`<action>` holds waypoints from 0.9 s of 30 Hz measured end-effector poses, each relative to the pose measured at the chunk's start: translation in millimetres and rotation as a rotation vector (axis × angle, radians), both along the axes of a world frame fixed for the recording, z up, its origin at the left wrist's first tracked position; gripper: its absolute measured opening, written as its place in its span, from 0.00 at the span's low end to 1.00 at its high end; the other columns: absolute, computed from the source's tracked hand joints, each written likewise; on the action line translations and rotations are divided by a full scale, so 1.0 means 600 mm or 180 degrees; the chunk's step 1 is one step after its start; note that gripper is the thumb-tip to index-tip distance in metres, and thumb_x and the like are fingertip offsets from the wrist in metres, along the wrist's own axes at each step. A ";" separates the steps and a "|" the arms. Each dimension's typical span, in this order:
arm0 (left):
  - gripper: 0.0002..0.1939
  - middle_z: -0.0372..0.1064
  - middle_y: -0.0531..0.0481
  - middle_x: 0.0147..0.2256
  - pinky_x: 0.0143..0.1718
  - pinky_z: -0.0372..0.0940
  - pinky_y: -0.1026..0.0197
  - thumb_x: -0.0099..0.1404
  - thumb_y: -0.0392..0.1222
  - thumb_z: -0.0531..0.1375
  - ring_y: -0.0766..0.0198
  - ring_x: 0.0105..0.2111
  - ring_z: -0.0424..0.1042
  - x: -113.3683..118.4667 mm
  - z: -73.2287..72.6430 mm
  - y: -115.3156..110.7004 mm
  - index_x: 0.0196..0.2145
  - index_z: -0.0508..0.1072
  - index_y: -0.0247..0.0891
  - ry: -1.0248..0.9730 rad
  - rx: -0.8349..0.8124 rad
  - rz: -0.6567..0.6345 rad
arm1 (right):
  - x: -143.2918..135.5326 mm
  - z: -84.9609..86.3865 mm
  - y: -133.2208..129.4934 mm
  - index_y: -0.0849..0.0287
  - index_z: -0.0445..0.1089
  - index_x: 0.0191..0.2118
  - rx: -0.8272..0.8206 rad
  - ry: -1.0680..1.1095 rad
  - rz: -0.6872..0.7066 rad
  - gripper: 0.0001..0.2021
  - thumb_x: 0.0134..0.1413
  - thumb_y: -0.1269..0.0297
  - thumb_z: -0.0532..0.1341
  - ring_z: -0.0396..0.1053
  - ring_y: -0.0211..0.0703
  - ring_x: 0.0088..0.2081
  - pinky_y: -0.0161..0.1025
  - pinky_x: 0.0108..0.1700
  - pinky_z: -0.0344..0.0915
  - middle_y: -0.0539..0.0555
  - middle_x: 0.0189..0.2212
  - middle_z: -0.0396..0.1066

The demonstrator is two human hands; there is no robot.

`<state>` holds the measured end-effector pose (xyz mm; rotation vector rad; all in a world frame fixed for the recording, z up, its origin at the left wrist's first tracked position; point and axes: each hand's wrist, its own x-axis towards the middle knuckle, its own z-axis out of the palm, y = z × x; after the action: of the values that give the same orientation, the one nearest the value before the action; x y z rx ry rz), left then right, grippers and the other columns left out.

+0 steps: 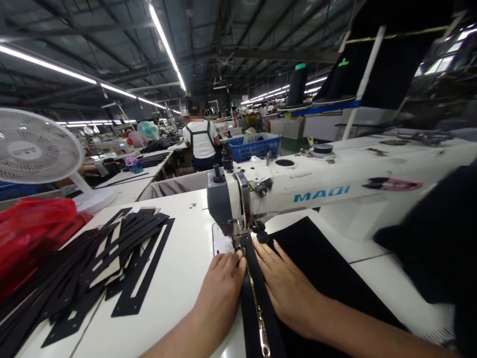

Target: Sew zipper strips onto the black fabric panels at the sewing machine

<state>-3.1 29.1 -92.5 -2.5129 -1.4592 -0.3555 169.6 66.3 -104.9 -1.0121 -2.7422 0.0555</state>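
Nearest us, a gold zipper pull (263, 340) lies on a black strip (274, 334), its zipper (252, 281) running between our left hand (222, 283) and right hand (288, 283). The left fingers (219, 261) bend together at the strip's edge; whether they pinch, we cannot tell. The right fingers (269, 256) lie flat, slightly spread. Left of our fingers, black pieces (130, 242) pile on the tabletop (179, 278); just beyond stands a sewing machine (316, 174).
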 end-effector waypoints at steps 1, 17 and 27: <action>0.19 0.64 0.37 0.50 0.49 0.62 0.50 0.61 0.27 0.53 0.53 0.49 0.65 -0.001 -0.002 0.000 0.50 0.63 0.30 -0.0005 0.0004 -0.0003 | 0.001 -0.002 0.001 0.67 0.50 0.61 0.0026 -0.0003 -0.0008 0.26 0.57 0.70 0.45 0.38 0.52 0.63 0.57 0.61 0.45 0.63 0.62 0.44; 0.17 0.65 0.38 0.49 0.50 0.61 0.51 0.62 0.27 0.52 0.54 0.49 0.65 0.007 0.004 -0.002 0.50 0.64 0.30 -0.0021 -0.0062 0.0117 | -0.001 0.002 -0.001 0.62 0.49 0.62 -0.0023 0.0152 0.0030 0.27 0.56 0.72 0.47 0.38 0.51 0.63 0.57 0.61 0.44 0.61 0.62 0.46; 0.17 0.65 0.36 0.49 0.51 0.61 0.49 0.62 0.27 0.51 0.53 0.50 0.64 0.001 -0.003 -0.004 0.49 0.64 0.30 -0.0045 0.0050 -0.0017 | 0.003 0.007 -0.007 0.61 0.48 0.63 -0.0156 0.0185 0.0000 0.27 0.57 0.71 0.48 0.36 0.49 0.64 0.55 0.62 0.41 0.61 0.62 0.44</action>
<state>-2.7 26.6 -94.0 -2.5076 -1.4493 -0.3847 171.4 62.0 -100.8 -1.0066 -2.7007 0.1502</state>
